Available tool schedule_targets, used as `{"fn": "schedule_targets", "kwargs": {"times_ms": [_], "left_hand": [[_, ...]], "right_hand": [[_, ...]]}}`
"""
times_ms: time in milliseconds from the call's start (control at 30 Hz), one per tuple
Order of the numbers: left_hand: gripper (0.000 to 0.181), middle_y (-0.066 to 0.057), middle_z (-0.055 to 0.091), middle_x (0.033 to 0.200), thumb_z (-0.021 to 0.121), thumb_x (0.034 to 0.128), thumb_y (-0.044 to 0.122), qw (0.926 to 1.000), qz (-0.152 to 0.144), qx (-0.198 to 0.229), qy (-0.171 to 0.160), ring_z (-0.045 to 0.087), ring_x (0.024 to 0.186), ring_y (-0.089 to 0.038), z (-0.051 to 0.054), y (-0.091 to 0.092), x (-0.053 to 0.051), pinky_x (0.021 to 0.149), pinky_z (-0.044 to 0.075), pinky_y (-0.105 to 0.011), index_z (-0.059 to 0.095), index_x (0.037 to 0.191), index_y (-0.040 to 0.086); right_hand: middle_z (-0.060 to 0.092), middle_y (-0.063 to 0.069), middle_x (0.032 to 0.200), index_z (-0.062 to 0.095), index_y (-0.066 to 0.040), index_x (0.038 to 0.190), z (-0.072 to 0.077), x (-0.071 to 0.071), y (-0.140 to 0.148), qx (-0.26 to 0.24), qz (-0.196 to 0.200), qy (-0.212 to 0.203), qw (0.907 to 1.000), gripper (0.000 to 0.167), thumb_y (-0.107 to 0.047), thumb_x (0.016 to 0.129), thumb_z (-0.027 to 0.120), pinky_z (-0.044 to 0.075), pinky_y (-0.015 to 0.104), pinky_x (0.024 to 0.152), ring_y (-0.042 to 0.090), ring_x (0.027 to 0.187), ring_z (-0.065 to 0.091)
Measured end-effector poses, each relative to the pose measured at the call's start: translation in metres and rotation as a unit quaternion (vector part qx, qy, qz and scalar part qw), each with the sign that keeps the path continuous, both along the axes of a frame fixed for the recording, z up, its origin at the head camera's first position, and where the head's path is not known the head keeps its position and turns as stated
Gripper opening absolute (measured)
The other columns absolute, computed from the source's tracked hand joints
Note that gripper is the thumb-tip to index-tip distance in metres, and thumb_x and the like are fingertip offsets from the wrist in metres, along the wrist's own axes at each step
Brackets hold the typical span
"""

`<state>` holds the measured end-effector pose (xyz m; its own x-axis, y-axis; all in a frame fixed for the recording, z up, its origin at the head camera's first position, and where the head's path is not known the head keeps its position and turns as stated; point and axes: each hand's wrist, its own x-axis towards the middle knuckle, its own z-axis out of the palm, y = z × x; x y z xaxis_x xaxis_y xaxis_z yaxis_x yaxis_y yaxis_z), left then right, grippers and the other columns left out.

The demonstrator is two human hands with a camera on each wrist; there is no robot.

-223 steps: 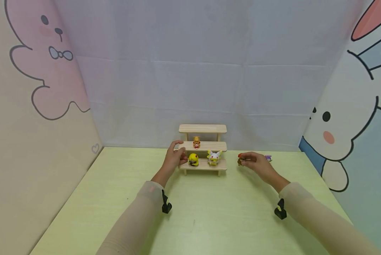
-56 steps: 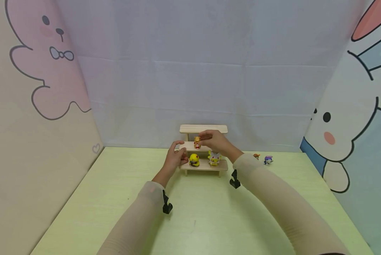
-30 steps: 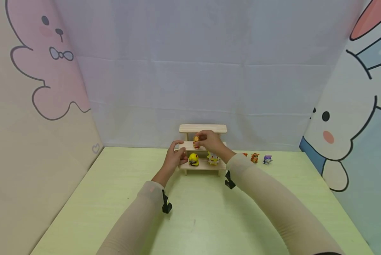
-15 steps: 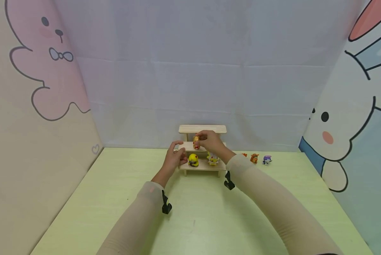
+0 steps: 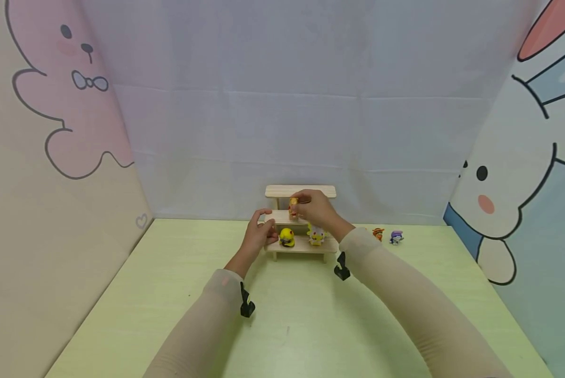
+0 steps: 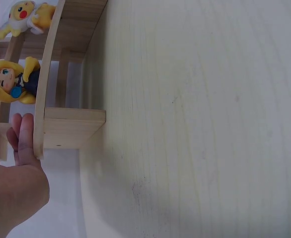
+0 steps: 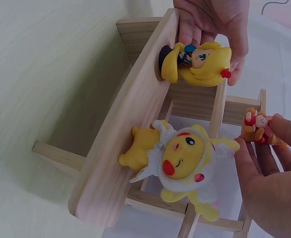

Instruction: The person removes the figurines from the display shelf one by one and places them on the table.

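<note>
A three-tier wooden shelf (image 5: 301, 190) stands against the back wall. My right hand (image 5: 317, 209) pinches a small orange and red figurine (image 5: 294, 208) at the middle tier; the right wrist view shows this figurine (image 7: 256, 124) between thumb and fingers. At the shelf's left side my left hand (image 5: 257, 233) grips its edge, with fingers against the lower boards in the left wrist view. On the bottom tier sit a yellow-haired figurine (image 5: 287, 237) and, to its right, a yellow figurine in a white hood (image 5: 317, 235), partly behind my right hand in the head view.
Right of the shelf on the pale green table (image 5: 282, 315) stand an orange figurine (image 5: 378, 234) and a purple and white one (image 5: 396, 237). Another orange bit shows beside my right sleeve. Cloth walls with cartoon animals rise at the back and sides.
Since half a second ago, my right hand has shifted slightly right and up along with the orange and red figurine. Earlier it was over the table right of the shelf. My left hand has stayed put.
</note>
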<state>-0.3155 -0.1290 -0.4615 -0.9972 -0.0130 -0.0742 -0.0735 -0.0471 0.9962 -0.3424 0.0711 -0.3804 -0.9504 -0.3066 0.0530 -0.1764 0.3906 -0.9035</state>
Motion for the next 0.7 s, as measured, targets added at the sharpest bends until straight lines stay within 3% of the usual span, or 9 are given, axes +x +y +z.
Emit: {"fn": "schedule_targets", "kwargs": {"times_ms": [300, 700], "left_hand": [[0.035, -0.006, 0.057, 0.077, 0.058, 0.1055, 0.016, 1.0000, -0.001, 0.008, 0.004, 0.063, 0.064, -0.018, -0.001, 0.000, 0.000, 0.074, 0.064, -0.040, 0.052, 0.140, 0.017], [0.035, -0.007, 0.056, 0.079, 0.058, 0.1054, 0.015, 1.0000, 0.004, 0.001, 0.006, 0.063, 0.067, -0.020, 0.000, -0.001, 0.000, 0.072, 0.064, -0.036, 0.052, 0.139, 0.018]], "right_hand": [[0.069, 0.021, 0.119, 0.065, 0.002, 0.133, 0.004, 0.002, 0.012, -0.041, -0.008, -0.018, 0.9990, 0.038, -0.006, 0.097, 0.071, 0.060, 0.040, 0.091, 0.031, 0.108, 0.067], [0.068, 0.022, 0.121, 0.063, 0.002, 0.136, 0.004, 0.005, 0.039, -0.033, -0.006, -0.010, 0.9994, 0.040, -0.008, 0.097, 0.070, 0.058, 0.043, 0.094, 0.032, 0.109, 0.067]]}}
